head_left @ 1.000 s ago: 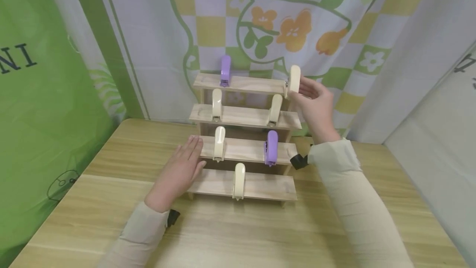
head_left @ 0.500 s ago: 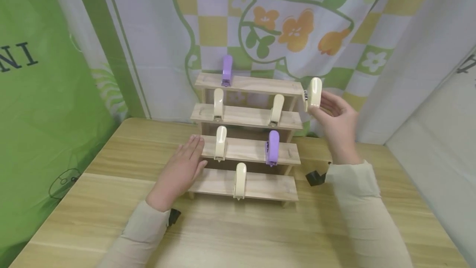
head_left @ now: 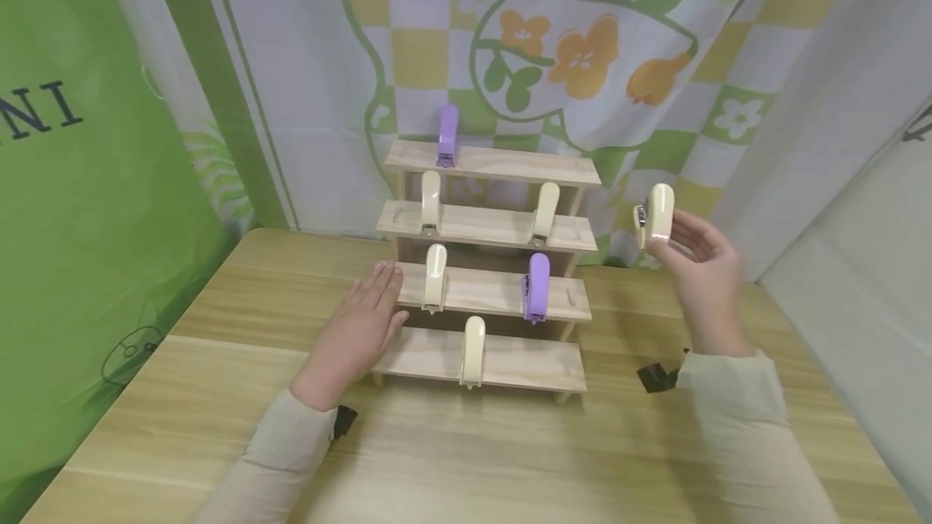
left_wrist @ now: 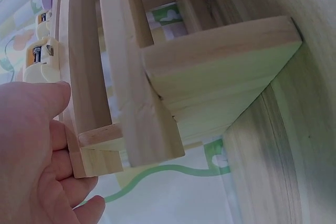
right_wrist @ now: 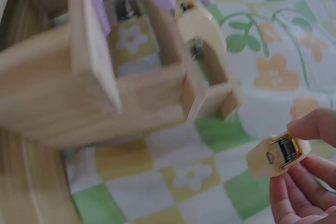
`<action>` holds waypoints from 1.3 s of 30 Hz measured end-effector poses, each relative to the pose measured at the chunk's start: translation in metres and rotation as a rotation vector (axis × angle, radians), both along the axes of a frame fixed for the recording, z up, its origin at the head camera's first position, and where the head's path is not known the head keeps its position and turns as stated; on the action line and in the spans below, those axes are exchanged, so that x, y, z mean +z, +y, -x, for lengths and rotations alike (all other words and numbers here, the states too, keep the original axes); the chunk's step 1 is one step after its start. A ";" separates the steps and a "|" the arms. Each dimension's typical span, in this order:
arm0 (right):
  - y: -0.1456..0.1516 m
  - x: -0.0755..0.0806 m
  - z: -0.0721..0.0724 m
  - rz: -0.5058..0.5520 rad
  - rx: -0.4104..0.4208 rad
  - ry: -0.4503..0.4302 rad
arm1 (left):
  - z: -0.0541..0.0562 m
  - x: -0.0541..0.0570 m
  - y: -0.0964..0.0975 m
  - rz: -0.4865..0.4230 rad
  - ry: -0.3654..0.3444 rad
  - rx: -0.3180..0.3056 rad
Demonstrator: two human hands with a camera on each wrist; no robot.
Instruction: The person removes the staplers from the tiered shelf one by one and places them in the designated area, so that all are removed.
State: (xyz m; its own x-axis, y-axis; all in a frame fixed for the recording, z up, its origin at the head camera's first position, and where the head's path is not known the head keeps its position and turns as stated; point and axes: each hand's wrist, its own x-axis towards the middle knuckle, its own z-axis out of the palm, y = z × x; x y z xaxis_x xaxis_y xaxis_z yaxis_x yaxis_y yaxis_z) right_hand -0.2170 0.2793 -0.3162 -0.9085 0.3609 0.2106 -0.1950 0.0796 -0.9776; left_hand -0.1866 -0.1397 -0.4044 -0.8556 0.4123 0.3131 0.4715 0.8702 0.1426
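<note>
My right hand (head_left: 709, 277) pinches a cream stapler (head_left: 660, 214) between thumb and fingers, in the air to the right of a wooden tiered shelf (head_left: 524, 358). The right wrist view shows this stapler's metal inner parts (right_wrist: 286, 150) facing the camera. My left hand (head_left: 349, 334) lies against the left end of the shelf, fingers mostly straight. In the left wrist view, its thumb (left_wrist: 44, 98) touches a board's edge. On the tiers stand a purple stapler (head_left: 447, 136) at the top, another purple stapler (head_left: 537, 288) lower right, and several cream staplers (head_left: 473, 352).
The shelf stands on a wood-grain table (head_left: 451, 459). A patterned curtain (head_left: 313, 87) hangs close behind, a green cloth (head_left: 87, 209) at the left and a white one (head_left: 859, 209) at the right. Black wrist cameras (head_left: 658, 378) sit by the sleeves.
My right hand has carried the cream stapler off the right end of the top tier, rightward and down toward me. The left hand stays against the shelf.
</note>
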 end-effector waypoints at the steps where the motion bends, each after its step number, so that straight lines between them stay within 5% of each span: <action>1: 0.004 -0.002 0.000 0.002 -0.003 -0.003 | 0.000 0.000 0.000 0.003 -0.003 0.002; 16: 0.057 -0.040 0.005 0.038 0.020 -0.046 | 0.000 0.000 0.001 0.003 0.022 0.008; 29: 0.104 -0.076 0.017 -0.186 0.046 -0.264 | 0.001 0.000 0.001 0.012 0.026 0.005; 39: 0.124 -0.099 0.027 -0.275 0.063 -0.244 | 0.000 0.000 0.001 0.016 0.034 0.003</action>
State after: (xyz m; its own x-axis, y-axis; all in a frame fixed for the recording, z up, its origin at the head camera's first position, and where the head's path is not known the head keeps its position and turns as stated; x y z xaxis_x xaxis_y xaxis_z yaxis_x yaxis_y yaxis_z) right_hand -0.2442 0.4031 -0.4157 -0.9626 0.2625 0.0664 0.0281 0.3407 -0.9397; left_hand -0.1866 -0.1384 -0.4040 -0.8461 0.4147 0.3349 0.4729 0.8739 0.1126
